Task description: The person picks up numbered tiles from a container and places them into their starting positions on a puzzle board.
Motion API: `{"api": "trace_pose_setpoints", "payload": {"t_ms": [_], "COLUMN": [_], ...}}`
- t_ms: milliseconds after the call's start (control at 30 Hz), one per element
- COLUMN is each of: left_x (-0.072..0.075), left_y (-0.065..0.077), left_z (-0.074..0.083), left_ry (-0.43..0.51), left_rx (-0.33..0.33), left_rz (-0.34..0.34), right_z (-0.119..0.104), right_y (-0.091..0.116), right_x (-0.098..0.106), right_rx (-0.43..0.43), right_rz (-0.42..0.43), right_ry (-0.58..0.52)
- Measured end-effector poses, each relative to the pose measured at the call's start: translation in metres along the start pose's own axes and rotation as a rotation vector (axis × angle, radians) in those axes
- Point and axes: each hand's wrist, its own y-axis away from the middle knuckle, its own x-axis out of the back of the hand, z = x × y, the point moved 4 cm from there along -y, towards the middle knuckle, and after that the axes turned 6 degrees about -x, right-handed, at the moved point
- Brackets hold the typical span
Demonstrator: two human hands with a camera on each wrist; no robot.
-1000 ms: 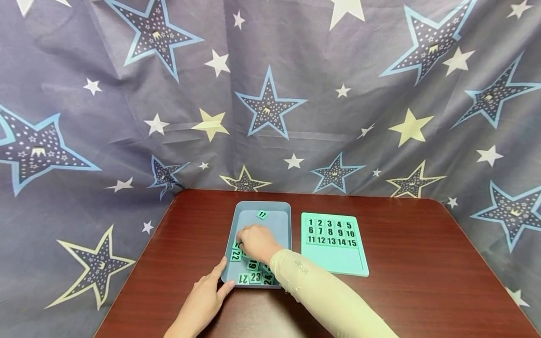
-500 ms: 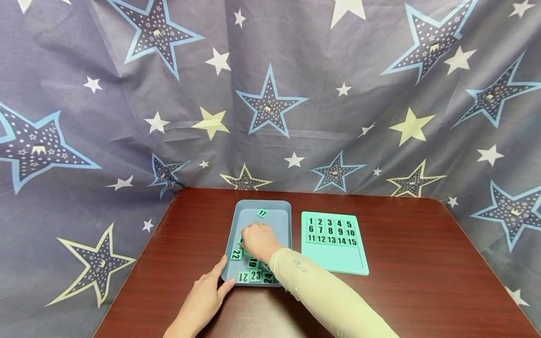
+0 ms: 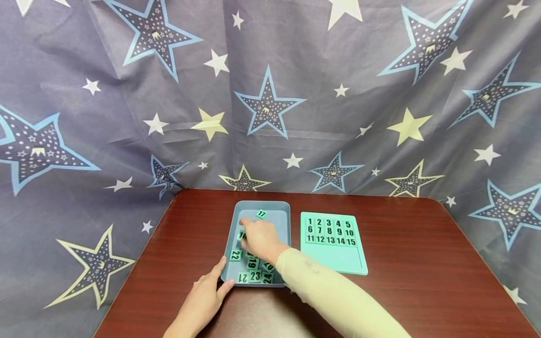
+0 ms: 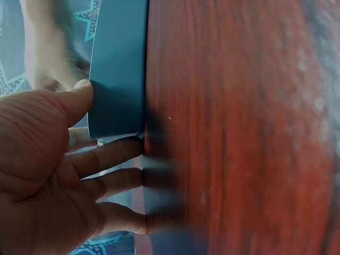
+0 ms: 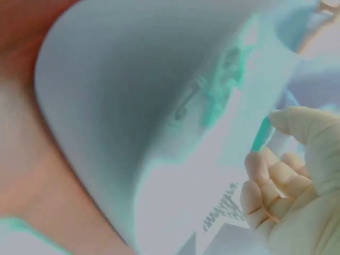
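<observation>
A blue-grey tray (image 3: pixel 276 220) holds several loose green number tiles. Between thumb and fingers, my right hand (image 3: pixel 263 239) pinches a small green tile (image 3: pixel 242 235) over the tray's middle; its print looks like 16. The right wrist view shows this tile (image 5: pixel 261 134) edge-on at the fingertips. My left hand (image 3: pixel 205 288) touches the tray's near left corner, thumb (image 4: pixel 81 98) against its wall and the other fingers stretched toward the table. Tile 22 (image 3: pixel 235 255) lies left of the right hand, tile 17 (image 3: pixel 261 214) at the tray's far end. Tiles 23 (image 3: pixel 255 275) and 24 (image 3: pixel 267 278) lie along the near edge.
To the right of the tray lies a mint-green number board (image 3: pixel 334 259), its upper rows filled with tiles 1 to 15 and its lower part bare. Both stand on a dark red-brown table (image 3: pixel 405 263). A star-patterned curtain (image 3: pixel 270 155) hangs behind.
My right hand has shifted slightly away from the tray's left side, and the pinched tile now shows at its fingertips. Tiles 19 and 20 are less covered. The left hand stays put.
</observation>
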Motion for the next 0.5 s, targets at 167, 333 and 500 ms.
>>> {"api": "trace_pose_setpoints", "payload": {"t_ms": [167,333,500], "left_x": [-0.002,-0.003,-0.001], "left_y": [-0.001,-0.001,-0.001], "left_z": [0.001,0.001,0.000], "left_ry": [0.007,0.005,-0.004], "left_rx": [0.006,0.013,0.017], "left_rz": [-0.001,-0.009,-0.021], "right_z": [0.038,0.102,0.154], "right_y": [0.020,0.056,0.098], "right_x": [0.049,0.081,0.073], "right_rx": [0.029,0.052,0.103], "right_rz": [0.137,0.256,0.248], "right_ry": [-0.169,-0.205,-0.106]}}
